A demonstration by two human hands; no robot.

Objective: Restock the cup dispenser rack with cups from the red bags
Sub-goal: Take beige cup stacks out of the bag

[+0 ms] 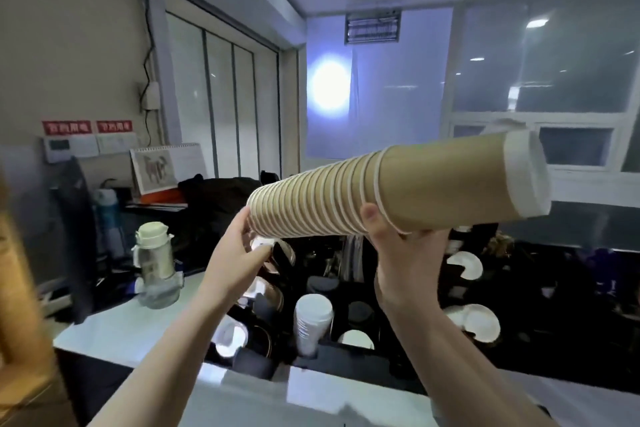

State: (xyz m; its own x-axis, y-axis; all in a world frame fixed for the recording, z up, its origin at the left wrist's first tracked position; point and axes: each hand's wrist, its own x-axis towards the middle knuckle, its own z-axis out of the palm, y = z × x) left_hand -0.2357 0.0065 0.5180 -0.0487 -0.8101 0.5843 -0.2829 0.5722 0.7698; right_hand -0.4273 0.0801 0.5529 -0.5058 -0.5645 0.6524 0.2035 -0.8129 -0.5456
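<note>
I hold a long stack of brown paper cups (398,191) nearly level at chest height, its white bottom end pointing right. My right hand (405,253) grips the stack from below near its middle, thumb up against the side. My left hand (239,253) touches the open rim end at the left with its fingers. Below them sits the black cup dispenser rack (398,354) with round holes. One hole holds a stack of white cups (311,322), and others show white lids or cup ends. No red bag is in view.
A clear water bottle with a cream lid (156,263) stands on the white counter (114,326) at the left. A blue bottle (109,218), a desk calendar (166,166) and a black bag (221,204) lie behind. A blurred brown shape fills the left edge.
</note>
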